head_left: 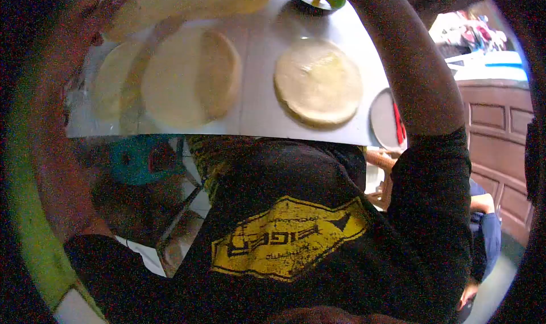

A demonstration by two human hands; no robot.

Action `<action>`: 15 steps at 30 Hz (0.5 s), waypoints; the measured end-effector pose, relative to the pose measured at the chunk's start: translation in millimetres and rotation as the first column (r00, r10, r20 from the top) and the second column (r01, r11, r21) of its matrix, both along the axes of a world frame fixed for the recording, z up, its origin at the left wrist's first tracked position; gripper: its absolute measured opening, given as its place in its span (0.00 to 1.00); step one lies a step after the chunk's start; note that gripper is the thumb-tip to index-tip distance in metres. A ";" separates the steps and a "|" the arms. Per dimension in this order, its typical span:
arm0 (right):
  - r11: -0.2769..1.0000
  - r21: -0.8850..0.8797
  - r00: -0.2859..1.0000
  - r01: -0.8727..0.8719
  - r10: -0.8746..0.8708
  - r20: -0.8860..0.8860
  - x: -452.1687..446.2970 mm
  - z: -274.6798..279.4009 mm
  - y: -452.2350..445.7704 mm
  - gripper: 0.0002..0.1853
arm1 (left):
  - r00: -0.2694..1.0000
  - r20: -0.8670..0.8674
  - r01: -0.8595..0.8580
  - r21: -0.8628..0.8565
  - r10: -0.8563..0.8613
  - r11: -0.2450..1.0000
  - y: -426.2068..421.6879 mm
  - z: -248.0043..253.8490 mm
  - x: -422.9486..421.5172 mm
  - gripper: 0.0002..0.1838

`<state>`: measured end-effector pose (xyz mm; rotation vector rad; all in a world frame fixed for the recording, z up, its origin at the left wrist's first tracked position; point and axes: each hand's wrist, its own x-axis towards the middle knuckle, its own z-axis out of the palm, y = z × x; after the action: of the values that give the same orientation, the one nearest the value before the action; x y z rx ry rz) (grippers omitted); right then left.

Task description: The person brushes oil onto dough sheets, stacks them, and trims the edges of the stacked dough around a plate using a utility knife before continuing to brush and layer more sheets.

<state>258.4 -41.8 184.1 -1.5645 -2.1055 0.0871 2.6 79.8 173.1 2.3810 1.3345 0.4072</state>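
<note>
My right arm (pixel 412 62) stretches up over the right side of the white table (pixel 259 110), and my right hand is past the top edge of the view, so I can't tell whether it is closed on anything. Just beside that forearm, at the table's far side, sits a dark bowl (pixel 318 1) with something yellow-green showing inside; its contents are cut off and blurred. My left hand (pixel 114 6) is at the upper left, at the large pale sheet (pixel 187 2), too dark and smeared for me to say if its fingers are gripping or loose.

Nearer my body lies a thick pale round (pixel 318 82), flat on the table, with a shiny yellowish patch on top. To its left, well apart, is a wide pale round (pixel 187 76), and at the far left a paler round (pixel 116 82) lies beside it. By the right edge there's a grey disc (pixel 385 119), perhaps a plate or lid, with a red strip (pixel 399 122) along its side.
</note>
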 end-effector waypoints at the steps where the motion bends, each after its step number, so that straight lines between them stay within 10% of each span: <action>1: 0.980 -0.160 0.993 0.118 -0.118 0.009 5.7 10.0 -16.2 0.21 | 0.990 0.044 0.130 0.003 -0.130 0.991 4.8 -4.3 3.7 0.15; 5: 0.973 0.174 0.746 -0.149 -0.005 0.666 99.9 -47.9 -25.4 0.19 | 0.875 0.260 0.445 -0.106 -0.408 0.889 10.8 -49.0 56.4 0.18; 7: 0.979 -0.138 0.986 0.147 -0.156 -0.058 74.0 -60.4 -24.9 0.18 | 0.817 0.416 0.526 -0.251 -0.400 0.813 34.2 -95.1 60.2 0.17; 9: 0.951 -0.191 0.965 0.243 -0.257 -0.053 81.8 -60.5 -48.3 0.18 | 0.740 0.663 0.555 -0.698 0.114 0.453 12.7 -103.9 92.1 0.11; 10: 0.930 -0.234 0.950 0.285 -0.306 -0.057 78.8 -56.2 -65.7 0.19 | 0.742 0.661 0.557 -0.699 0.109 0.448 -5.1 -110.3 101.1 0.11; 12: 0.897 -0.230 0.922 0.377 -0.388 -0.002 91.9 -73.9 -87.6 0.17 | 0.701 0.581 0.618 -0.206 -0.414 0.759 -35.5 -135.6 108.1 0.13; 14: 0.884 -0.182 0.902 0.431 -0.419 0.102 99.7 -122.9 -108.1 0.10 | 0.683 0.262 0.641 0.234 -0.682 0.731 -48.3 -177.4 113.0 0.13; 15: 0.943 -0.142 0.945 0.300 -0.314 -0.095 104.0 -153.7 -122.7 0.07 | 0.633 0.351 0.672 0.193 -0.690 0.715 -62.6 -192.7 109.8 0.13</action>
<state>362.4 -164.4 30.4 -1.8970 -1.7729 0.2000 112.4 17.2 -19.6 2.4338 0.1799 0.6411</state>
